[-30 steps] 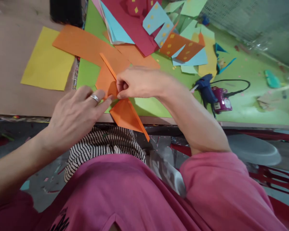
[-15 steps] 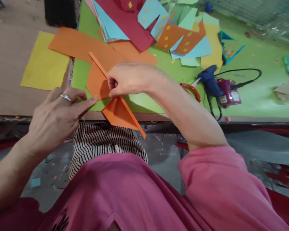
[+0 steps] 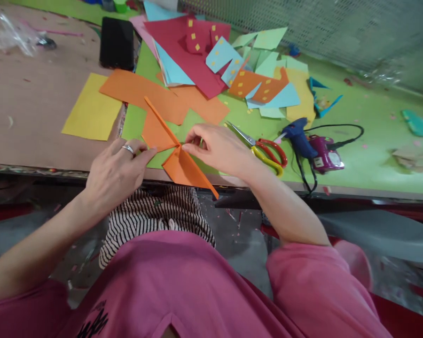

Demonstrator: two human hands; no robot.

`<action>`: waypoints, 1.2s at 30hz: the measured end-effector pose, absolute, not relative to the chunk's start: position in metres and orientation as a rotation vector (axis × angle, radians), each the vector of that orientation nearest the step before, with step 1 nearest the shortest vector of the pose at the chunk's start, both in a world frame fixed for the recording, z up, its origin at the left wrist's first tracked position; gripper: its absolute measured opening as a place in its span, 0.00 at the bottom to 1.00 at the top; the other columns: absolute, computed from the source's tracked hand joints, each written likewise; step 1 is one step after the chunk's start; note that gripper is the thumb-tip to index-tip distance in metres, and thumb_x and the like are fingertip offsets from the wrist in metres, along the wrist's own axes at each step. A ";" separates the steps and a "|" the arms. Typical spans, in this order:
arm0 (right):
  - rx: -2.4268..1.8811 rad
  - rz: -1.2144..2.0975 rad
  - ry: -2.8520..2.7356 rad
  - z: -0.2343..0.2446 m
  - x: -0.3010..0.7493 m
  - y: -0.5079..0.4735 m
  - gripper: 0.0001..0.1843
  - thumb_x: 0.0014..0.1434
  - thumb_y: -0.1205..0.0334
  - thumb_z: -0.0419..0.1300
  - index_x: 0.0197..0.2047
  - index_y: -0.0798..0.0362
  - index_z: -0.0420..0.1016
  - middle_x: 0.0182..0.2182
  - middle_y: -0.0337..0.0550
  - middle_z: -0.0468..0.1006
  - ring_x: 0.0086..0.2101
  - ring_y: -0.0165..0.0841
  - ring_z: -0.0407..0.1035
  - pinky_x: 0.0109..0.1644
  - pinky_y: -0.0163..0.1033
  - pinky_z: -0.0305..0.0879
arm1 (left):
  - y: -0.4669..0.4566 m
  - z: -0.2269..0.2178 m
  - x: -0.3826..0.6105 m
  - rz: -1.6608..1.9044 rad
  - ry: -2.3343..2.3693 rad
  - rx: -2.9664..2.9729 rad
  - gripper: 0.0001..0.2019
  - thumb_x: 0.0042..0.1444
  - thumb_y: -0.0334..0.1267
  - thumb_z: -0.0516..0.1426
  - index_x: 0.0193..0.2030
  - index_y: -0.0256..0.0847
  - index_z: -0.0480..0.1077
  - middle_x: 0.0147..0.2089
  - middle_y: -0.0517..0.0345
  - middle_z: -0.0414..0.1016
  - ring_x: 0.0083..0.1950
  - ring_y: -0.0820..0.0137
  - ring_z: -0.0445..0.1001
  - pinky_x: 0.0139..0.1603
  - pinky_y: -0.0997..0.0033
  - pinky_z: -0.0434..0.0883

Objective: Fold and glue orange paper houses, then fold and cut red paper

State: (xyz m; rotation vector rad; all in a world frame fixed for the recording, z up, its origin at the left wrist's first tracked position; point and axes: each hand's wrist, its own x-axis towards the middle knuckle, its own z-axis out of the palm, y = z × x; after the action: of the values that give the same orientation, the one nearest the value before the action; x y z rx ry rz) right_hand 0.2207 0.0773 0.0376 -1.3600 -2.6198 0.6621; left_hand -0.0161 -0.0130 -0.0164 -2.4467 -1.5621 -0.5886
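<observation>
Orange paper [image 3: 183,169], one folded piece, is being pinched at its middle crease between thumb and forefinger of the right hand [image 3: 220,150]. Its left flap is being pressed by the outstretched fingertips of the left hand [image 3: 114,171]. It is being held between both hands at the table [image 3: 31,112] edge, with one pair of scissors [image 3: 264,148] and one glue gun [image 3: 298,136] lying nearby.

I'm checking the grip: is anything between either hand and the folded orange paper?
Nothing visible. The left hand touches the left flap of the folded paper, and the right hand pinches its centre fold. The scissors lie apart, right of that hand.
</observation>
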 end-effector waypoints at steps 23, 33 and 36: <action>-0.911 -0.202 -2.743 0.043 0.252 -0.003 0.12 0.72 0.69 0.54 0.51 0.55 0.79 0.49 0.50 0.83 0.45 0.38 0.74 0.51 0.44 0.73 | 0.009 -0.006 -0.015 -0.791 -1.260 -2.713 0.19 0.69 0.41 0.56 0.64 0.44 0.72 0.62 0.47 0.78 0.60 0.53 0.76 0.61 0.48 0.74; -0.868 0.482 -1.822 0.110 0.243 0.051 0.24 0.73 0.41 0.54 0.59 0.51 0.72 0.57 0.50 0.76 0.48 0.37 0.75 0.48 0.42 0.74 | 0.056 0.041 0.002 -2.567 -1.635 -2.059 0.08 0.60 0.39 0.66 0.41 0.44 0.72 0.36 0.65 0.80 0.32 0.77 0.74 0.33 0.73 0.70; -1.081 0.691 -1.955 0.086 0.235 0.070 0.28 0.68 0.37 0.58 0.59 0.49 0.71 0.58 0.50 0.76 0.50 0.37 0.74 0.49 0.42 0.73 | 0.058 0.046 0.008 -3.093 -1.812 -1.906 0.12 0.57 0.40 0.67 0.43 0.46 0.70 0.41 0.65 0.83 0.36 0.76 0.80 0.36 0.73 0.75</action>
State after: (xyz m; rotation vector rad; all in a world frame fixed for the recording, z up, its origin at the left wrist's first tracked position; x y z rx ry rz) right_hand 0.2346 0.0701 0.0864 -1.0814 -1.9548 0.6913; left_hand 0.0077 0.0583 0.0455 -1.9064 -1.8117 -3.0929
